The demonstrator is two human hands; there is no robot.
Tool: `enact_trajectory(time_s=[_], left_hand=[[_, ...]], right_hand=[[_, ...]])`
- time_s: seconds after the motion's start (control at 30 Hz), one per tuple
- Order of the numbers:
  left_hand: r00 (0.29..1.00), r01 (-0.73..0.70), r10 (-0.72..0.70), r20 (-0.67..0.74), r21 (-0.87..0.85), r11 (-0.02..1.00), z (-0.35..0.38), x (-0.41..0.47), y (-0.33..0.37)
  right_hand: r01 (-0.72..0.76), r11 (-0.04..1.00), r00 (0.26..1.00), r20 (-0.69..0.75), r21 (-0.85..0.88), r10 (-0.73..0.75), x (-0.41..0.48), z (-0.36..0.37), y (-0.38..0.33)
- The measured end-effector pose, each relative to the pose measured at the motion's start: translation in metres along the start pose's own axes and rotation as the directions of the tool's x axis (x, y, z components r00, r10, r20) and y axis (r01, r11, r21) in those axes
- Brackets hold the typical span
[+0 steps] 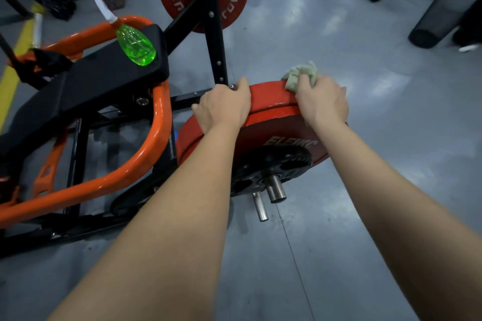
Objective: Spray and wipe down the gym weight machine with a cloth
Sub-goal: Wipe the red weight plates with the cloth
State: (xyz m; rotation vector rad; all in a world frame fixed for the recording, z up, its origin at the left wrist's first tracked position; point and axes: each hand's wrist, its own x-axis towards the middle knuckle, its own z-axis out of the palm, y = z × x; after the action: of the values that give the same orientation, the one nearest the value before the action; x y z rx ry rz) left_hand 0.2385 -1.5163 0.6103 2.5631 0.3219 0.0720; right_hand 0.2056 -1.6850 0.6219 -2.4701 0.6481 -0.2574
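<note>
Cloth (pixel 301 74) noted bunched under my right hand (pixel 322 101), fingers curled round it and pressing it on the top rim of the red weight plate (pixel 271 117), my left hand (pixel 224 107) gripping that rim just beside; remaining rim, I judge, curves away right of it

R hand (pixel 322 101) w/ cloth (pixel 300 74) on plate (pixel 273 117).

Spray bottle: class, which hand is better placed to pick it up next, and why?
Probably left. The left hand grips only the plate rim, on the side nearer the bottle on the black pad. The right hand holds the cloth against the plate, farther away.
</note>
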Motion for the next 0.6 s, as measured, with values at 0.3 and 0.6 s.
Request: enact_trajectory(time_s=[0.3,0.6], left_hand=[[1.000,0.019,-0.018,0.021,-0.020,1.000,-0.003,-0.001,0.001],[0.997,0.062,-0.060,0.050,-0.032,0.998,-0.009,-0.001,0.003]], right_hand=[[-0.137,0.964,0.980,0.174,0.228,0.098,0.028,-0.012,0.038],[-0.031,0.999,1.000,0.006,0.028,0.030,-0.001,0.002,-0.003]])
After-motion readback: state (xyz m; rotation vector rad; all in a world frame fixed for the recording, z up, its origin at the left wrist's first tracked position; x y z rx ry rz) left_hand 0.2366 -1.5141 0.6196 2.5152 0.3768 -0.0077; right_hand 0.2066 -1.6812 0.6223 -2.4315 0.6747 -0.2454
